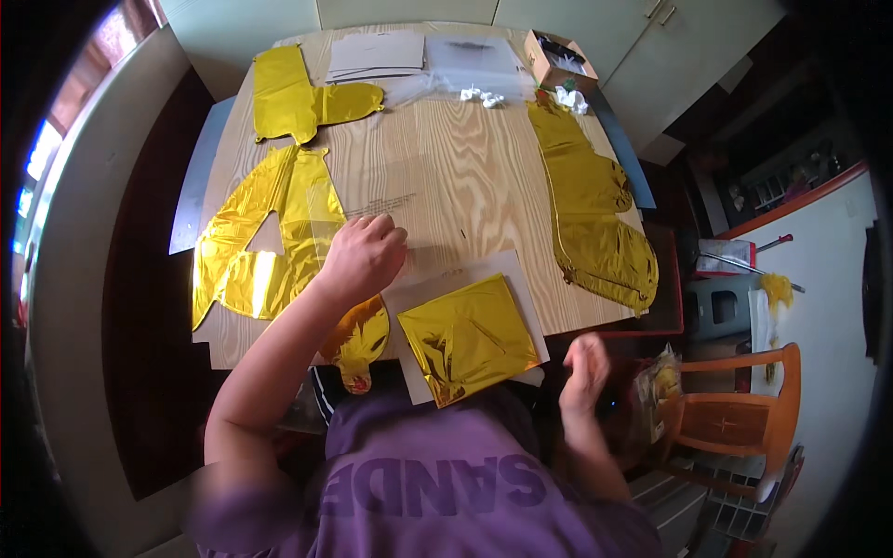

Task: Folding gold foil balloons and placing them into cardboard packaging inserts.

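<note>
My left hand (365, 258) is over the middle of the table, its fingers closed on a clear plastic bag (386, 205) with faint print. The bag's outline is hard to make out against the wood. Close to my body, a folded gold foil balloon (470, 339) lies on a grey cardboard sheet (505, 272) that overhangs the table's near edge. My right hand (584, 372) hovers beyond that edge, right of the cardboard, fingers curled in with nothing visible in them. Flat gold foil balloon (302, 200) shaped like a letter A lies left, partly behind my left forearm.
Another flat gold balloon (288, 98) lies far left, and a long one (591, 205) along the right side. At the back are grey cards (377, 54), clear plastic (474, 56), crumpled white tissue (484, 97) and an open box (558, 60). A wooden chair (735, 414) stands right.
</note>
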A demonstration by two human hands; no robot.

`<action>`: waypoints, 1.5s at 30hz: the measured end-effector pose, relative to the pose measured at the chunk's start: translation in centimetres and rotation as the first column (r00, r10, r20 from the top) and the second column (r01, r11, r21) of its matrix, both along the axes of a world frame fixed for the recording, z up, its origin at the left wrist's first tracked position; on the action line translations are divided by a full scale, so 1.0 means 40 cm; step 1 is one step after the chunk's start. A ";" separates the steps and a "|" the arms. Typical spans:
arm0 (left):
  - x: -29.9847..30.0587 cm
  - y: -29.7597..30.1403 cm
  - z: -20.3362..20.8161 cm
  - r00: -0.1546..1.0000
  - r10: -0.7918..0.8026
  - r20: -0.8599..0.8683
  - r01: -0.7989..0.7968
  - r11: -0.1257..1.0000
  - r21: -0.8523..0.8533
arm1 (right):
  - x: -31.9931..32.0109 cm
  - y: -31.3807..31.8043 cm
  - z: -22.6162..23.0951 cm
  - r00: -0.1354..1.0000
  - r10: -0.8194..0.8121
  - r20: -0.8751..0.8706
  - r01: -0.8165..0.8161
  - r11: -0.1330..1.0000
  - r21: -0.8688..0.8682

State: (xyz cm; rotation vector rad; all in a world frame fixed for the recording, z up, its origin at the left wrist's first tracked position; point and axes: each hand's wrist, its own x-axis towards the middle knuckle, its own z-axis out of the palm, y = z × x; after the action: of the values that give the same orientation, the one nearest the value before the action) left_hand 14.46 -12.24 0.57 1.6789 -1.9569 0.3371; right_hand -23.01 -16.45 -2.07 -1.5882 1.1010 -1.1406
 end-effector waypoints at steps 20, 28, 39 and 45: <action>-0.068 -0.002 0.001 0.994 -0.067 -0.092 0.091 0.955 0.282 | 0.025 0.079 0.125 0.928 0.222 0.300 -0.354 0.779 0.517; -0.081 -0.013 0.045 0.976 -0.127 -0.175 0.176 0.936 0.304 | 0.098 0.038 0.060 0.848 0.405 0.342 -0.519 0.500 0.694; -0.124 0.029 0.107 0.972 -0.232 -0.028 0.220 0.871 0.438 | 0.160 0.124 0.040 0.927 0.207 0.312 -0.360 0.724 0.588; -0.143 0.095 0.138 0.972 -0.235 0.029 0.234 0.972 0.030 | 0.186 0.157 0.007 0.842 0.193 0.503 -0.482 0.687 0.544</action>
State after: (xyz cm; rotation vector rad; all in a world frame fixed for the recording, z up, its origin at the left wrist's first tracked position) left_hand 8.72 -8.44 6.07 1.4446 -2.1653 0.2524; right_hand -15.57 -10.16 -1.77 -0.8783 0.7417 -0.6611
